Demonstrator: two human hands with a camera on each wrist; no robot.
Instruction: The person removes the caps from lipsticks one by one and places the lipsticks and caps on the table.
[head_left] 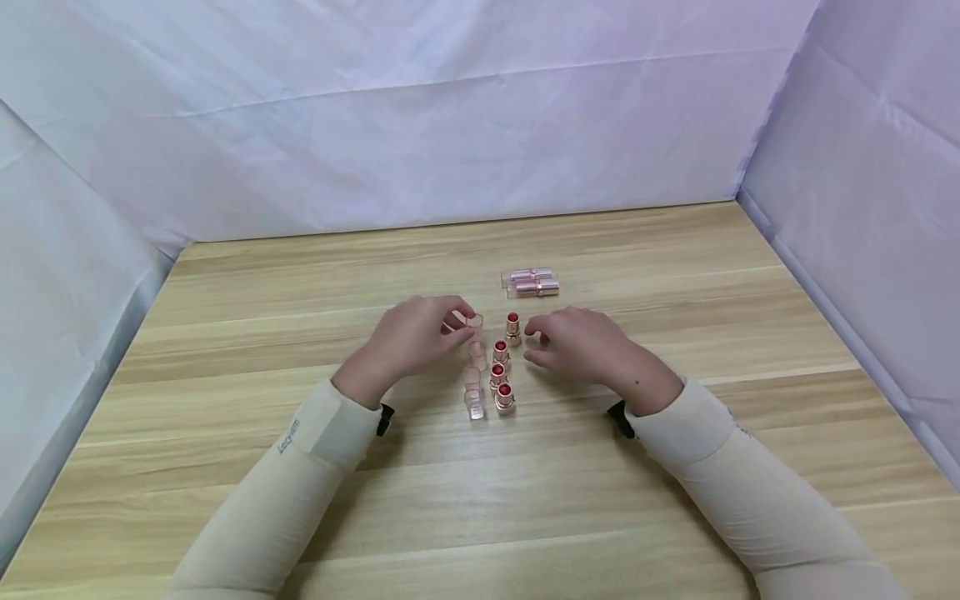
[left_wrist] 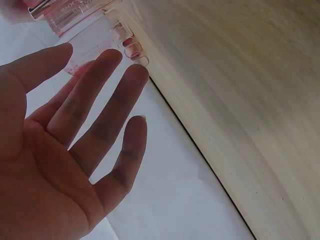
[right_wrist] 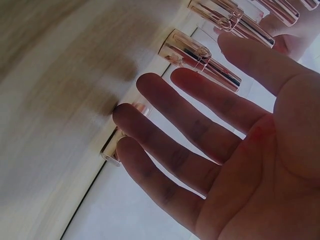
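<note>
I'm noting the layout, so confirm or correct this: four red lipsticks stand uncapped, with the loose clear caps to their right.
Wrong side: the head view shows the loose clear caps to the left of the four uncapped red lipsticks.

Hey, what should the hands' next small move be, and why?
Probably move the right hand toward the nearer lying lipstick: that hand holds nothing, and this lipstick and its neighbour appear capped, while four standing lipsticks are uncapped. The left hand is at a clear cap, so it seems busier.
</note>
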